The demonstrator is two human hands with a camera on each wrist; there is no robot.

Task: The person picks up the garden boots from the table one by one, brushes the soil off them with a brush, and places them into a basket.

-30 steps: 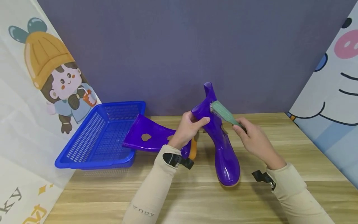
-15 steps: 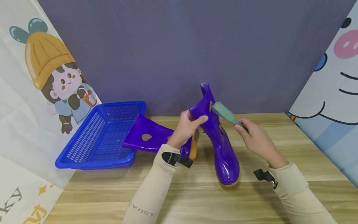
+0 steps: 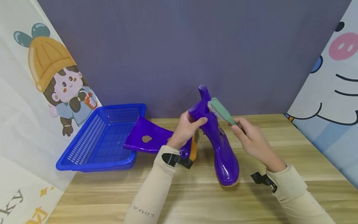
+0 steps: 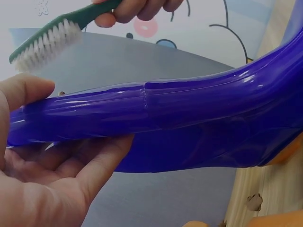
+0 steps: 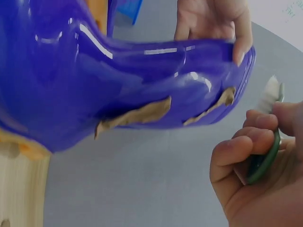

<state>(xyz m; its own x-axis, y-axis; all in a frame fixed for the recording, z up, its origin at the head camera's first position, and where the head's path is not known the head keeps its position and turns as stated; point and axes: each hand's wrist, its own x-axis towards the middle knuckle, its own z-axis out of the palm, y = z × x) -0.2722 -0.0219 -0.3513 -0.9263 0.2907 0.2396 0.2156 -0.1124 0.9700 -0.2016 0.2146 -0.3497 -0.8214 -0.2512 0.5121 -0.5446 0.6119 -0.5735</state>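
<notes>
Basket [image 3: 106, 146] left, one boot [image 3: 222, 155] right, another boot [image 3: 157, 133] between (on table [image 3: 195, 202]).

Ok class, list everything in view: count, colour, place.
Held boot: one, purple, centre
Brush: one, green and white, near boot's top
Basket: one, blue, left
Lying boot: one, purple, right of basket
Patches: several, brown, both boots
Table: one, tan, underneath
Clumps: count unclear, brown, table
Back wall: one, bluish, behind
Cartoon panels: two, multicoloured, either side
Straps: two, black, wrists
Sleeves: two, beige, arms
Left hand: one, on held boot
Right hand: one, on brush
</notes>
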